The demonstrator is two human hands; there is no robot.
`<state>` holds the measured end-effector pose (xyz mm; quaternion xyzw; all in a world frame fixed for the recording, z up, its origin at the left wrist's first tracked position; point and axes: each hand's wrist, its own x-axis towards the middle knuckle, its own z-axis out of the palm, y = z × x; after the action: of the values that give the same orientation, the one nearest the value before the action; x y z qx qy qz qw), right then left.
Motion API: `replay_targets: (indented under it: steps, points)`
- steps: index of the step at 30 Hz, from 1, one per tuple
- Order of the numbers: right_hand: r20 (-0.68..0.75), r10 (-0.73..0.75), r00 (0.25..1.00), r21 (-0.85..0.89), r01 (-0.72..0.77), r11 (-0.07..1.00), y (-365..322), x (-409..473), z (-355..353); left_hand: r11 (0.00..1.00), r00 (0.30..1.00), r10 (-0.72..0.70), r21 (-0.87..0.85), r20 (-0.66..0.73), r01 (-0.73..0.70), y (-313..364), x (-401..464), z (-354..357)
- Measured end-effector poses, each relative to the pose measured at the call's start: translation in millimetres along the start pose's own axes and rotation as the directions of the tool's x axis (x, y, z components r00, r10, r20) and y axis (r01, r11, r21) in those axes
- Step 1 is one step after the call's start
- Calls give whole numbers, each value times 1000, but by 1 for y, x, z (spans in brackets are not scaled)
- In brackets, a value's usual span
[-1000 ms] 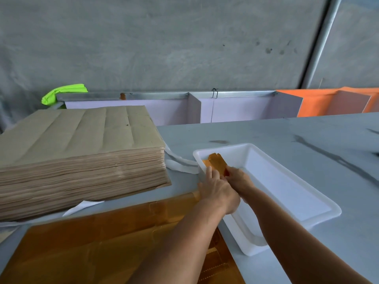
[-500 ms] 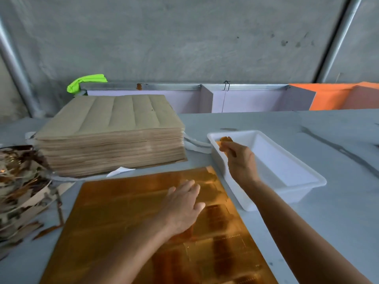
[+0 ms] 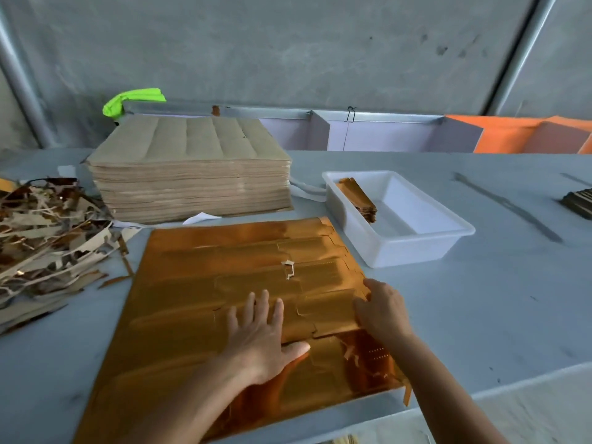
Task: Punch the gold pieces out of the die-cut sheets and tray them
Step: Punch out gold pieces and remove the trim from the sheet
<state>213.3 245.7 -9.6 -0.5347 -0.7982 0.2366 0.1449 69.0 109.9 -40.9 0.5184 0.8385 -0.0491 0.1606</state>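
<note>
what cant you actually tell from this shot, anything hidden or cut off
Head view only:
- Gold sheet: the patch under the flat left hand and the edge covered by the right hand.
- Gold pieces in the white tray: edge-on, too small to count.
- Dark object: cut off by the right edge.
- Scrap pile: runs off the left edge.
- Brown stack: hides the table behind it.
</note>
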Motion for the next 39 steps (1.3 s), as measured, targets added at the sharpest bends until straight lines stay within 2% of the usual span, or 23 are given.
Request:
replay_targets:
  steps: [5, 10, 12, 15, 18, 20, 22, 26, 29, 31, 34, 36, 39]
  points:
    - [43, 55, 998, -187, -46, 981, 8, -22, 11, 1000, 997, 13, -2, -73, -13, -4, 2, 13]
    - [-9, 24, 1000, -139, -25, 990, 6, -29, 10, 1000, 994, 21, -9, -108, -22, -5, 3, 14]
    - [-35, -2, 999, -80, -1, 997, 7, -29, 7, 999, 993, 26, -16, -112, -28, -5, 4, 14]
    - [-130, -31, 991, 134, 49, 990, 9, -30, -1, 999, 991, 27, -17, -129, -29, -6, 5, 16]
    - [-185, 49, 982, 349, 19, 937, 15, -27, -12, 999, 989, 26, -31, -148, -30, -7, 5, 17]
    - [-107, 135, 985, 447, -74, 891, 19, -22, -20, 999, 987, 24, -43, -156, -31, -7, 5, 17]
    - [-19, 174, 985, 471, -145, 870, 23, -16, -26, 998, 987, 24, -56, -160, -33, -8, 5, 17]
    - [101, 200, 975, 362, -223, 905, 28, -11, -34, 997, 985, 26, -62, -171, -37, -7, 3, 15]
    - [106, 198, 974, 268, -220, 938, 30, -11, -34, 995, 977, 27, -84, -212, -45, -5, -3, 10]
    - [89, 167, 982, 268, -185, 945, 31, -12, -37, 988, 946, 83, -95, -312, -118, 1, -10, 6]
    - [53, 146, 988, 338, -155, 928, 28, -9, -48, 931, 830, 271, -87, -487, -355, 21, -22, -1]
    - [50, 135, 990, 383, -144, 912, 22, -7, -57, 880, 773, 344, -105, -533, -463, 37, -26, -3]
    - [92, 119, 989, 438, -148, 887, 12, -4, -67, 843, 722, 372, -115, -584, -526, 55, -26, -4]
